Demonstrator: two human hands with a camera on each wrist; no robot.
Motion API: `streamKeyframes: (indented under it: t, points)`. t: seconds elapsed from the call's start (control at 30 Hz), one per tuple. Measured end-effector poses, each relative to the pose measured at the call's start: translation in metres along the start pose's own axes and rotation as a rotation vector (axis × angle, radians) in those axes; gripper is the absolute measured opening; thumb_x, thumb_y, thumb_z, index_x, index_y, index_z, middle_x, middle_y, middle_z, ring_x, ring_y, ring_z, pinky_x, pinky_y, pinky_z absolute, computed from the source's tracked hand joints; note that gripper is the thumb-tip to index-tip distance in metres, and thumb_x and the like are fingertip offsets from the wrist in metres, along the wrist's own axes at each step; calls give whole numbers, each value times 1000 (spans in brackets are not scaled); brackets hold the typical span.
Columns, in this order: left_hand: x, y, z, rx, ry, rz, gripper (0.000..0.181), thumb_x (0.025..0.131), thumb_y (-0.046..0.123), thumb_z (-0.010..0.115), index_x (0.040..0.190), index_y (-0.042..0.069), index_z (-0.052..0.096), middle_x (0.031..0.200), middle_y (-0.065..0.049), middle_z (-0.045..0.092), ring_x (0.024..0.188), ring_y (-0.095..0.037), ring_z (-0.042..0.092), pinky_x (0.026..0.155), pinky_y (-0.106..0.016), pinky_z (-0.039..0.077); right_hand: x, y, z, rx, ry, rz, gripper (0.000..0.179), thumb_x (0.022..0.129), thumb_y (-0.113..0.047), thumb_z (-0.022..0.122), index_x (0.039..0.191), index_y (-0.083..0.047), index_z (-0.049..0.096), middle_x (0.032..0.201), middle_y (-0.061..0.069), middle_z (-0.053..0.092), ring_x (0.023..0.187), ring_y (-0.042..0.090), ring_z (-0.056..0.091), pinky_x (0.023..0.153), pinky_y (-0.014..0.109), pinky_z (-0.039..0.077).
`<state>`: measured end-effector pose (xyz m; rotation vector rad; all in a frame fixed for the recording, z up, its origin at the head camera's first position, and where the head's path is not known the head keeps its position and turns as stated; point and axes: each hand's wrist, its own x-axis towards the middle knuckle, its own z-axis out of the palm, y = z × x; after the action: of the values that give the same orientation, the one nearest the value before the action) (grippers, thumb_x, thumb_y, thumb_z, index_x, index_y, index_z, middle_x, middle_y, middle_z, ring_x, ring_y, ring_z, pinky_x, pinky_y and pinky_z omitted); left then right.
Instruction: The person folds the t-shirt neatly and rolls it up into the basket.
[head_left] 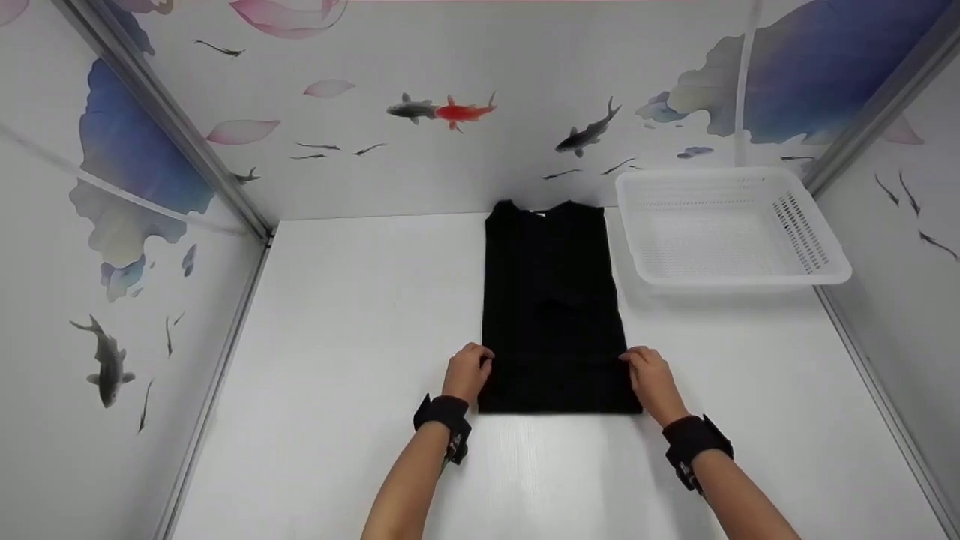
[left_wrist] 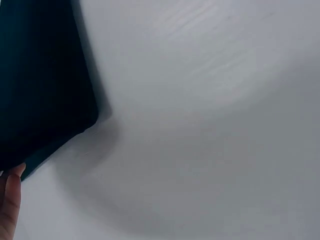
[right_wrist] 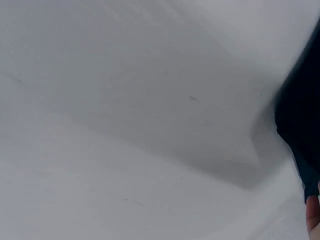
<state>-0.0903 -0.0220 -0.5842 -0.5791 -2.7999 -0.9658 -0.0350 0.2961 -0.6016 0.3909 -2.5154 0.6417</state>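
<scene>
A black shirt (head_left: 553, 292) lies folded into a long narrow shape on the white table, its neckline at the far end by the back wall. My left hand (head_left: 468, 372) pinches its left edge a little above the near end. On the opposite side my right hand (head_left: 655, 381) pinches the right edge at about the same height. The left wrist view shows the near corner of the dark cloth (left_wrist: 47, 70) with a fingertip at its edge. In the right wrist view, fingertips (right_wrist: 312, 212) touch the cloth's edge at the lower right.
A white perforated plastic basket (head_left: 739, 282) stands at the back right, close beside the shirt's far end. Walls printed with fish and petals enclose the white tabletop (head_left: 360, 315) at the back, left and right. Black straps (head_left: 444, 412) are round both wrists.
</scene>
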Motion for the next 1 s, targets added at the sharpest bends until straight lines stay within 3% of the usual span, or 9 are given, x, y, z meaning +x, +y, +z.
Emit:
streamKeyframes:
  t: [0.13, 0.27, 0.4, 0.5, 0.67, 0.83, 1.0]
  points:
    - [-1, -1, 4, 74, -60, -4, 10, 88, 2, 69, 96, -2, 73, 97, -14, 66, 90, -30, 65, 79, -36, 54, -1, -4, 0, -43, -151, 78, 19, 82, 15, 64, 100, 10, 68, 103, 22, 61, 92, 38, 58, 71, 50, 50]
    - [-5, -3, 8, 207, -106, 21, 17, 89, 7, 70, 103, -1, 74, 109, -15, 65, 99, -30, 61, 81, -38, 53, -2, -9, -1, -86, -293, 182, 23, 89, 7, 61, 111, 10, 66, 120, 25, 59, 107, 42, 54, 78, 57, 48]
    - [-9, -8, 12, 323, -105, 49, 22, 89, 12, 71, 109, 4, 74, 118, -12, 63, 104, -28, 58, 77, -38, 52, -3, -11, -1, -116, -361, 235, 28, 90, 2, 61, 117, 8, 64, 132, 26, 53, 117, 45, 49, 85, 62, 44]
    - [-10, -12, 14, 327, -95, 45, 23, 90, 14, 70, 112, 6, 73, 121, -11, 62, 107, -28, 56, 77, -38, 51, -4, -11, -1, -108, -368, 255, 29, 90, 1, 62, 119, 6, 63, 136, 26, 51, 121, 47, 46, 89, 68, 40]
    - [-14, -14, 11, 235, -89, 35, 25, 91, 13, 68, 115, 5, 71, 126, -13, 58, 113, -30, 53, 83, -42, 49, -6, -9, -5, -58, -384, 287, 31, 91, 0, 61, 122, 4, 61, 140, 29, 46, 126, 49, 41, 93, 76, 31]
    - [-24, -13, 5, 173, -41, 130, 24, 90, 11, 70, 112, 4, 70, 127, -14, 57, 115, -29, 53, 85, -43, 49, -13, -10, -10, 9, -353, 278, 31, 91, 1, 62, 122, 5, 60, 141, 30, 44, 128, 50, 38, 97, 75, 28]
    - [-40, -14, 0, 134, 25, 256, 19, 85, 9, 75, 104, 5, 71, 120, -12, 61, 111, -26, 56, 84, -41, 50, -31, -15, -14, 26, -197, 131, 29, 80, 10, 70, 108, 6, 65, 125, 27, 56, 115, 47, 50, 88, 66, 42]
